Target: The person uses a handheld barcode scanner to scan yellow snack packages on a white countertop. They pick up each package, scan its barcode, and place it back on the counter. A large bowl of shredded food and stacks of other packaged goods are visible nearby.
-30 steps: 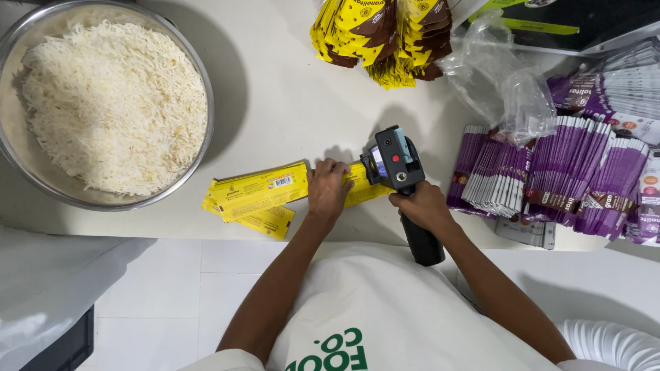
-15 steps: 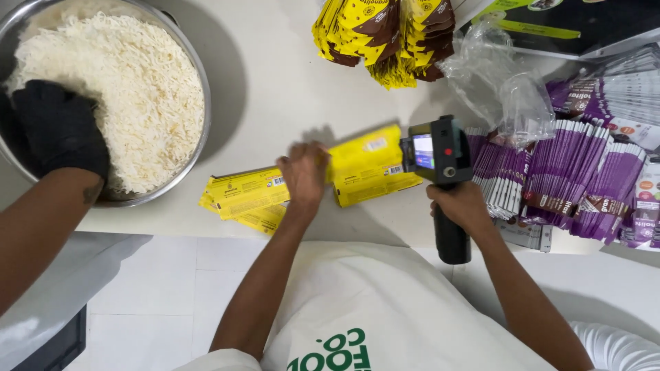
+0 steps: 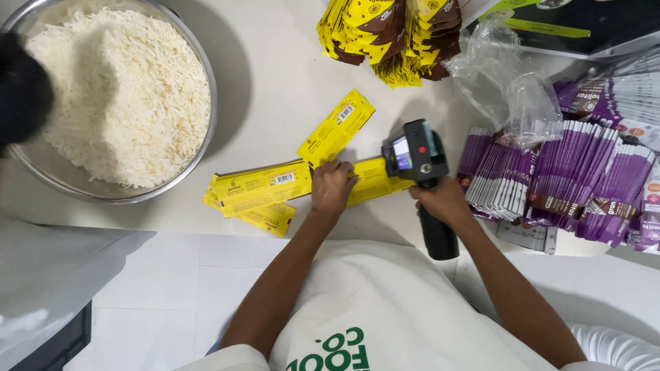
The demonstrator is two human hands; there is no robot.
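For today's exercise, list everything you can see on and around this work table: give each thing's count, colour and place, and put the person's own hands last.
steel bowl: one, silver, upper left of table
rice: one heap, white, filling the bowl
gloved hand: one, black, another person's, at the bowl's left edge
yellow pouches: several, yellow, flat on the table centre
brown-and-yellow pouches: a stack, top centre
clear plastic bag: one, crumpled, upper right
purple pouches: many, standing in rows, right side
handheld printer: one, black, on a yellow pouch
table: one, white
left hand: pressing down the yellow pouch
right hand: gripping the printer's handle
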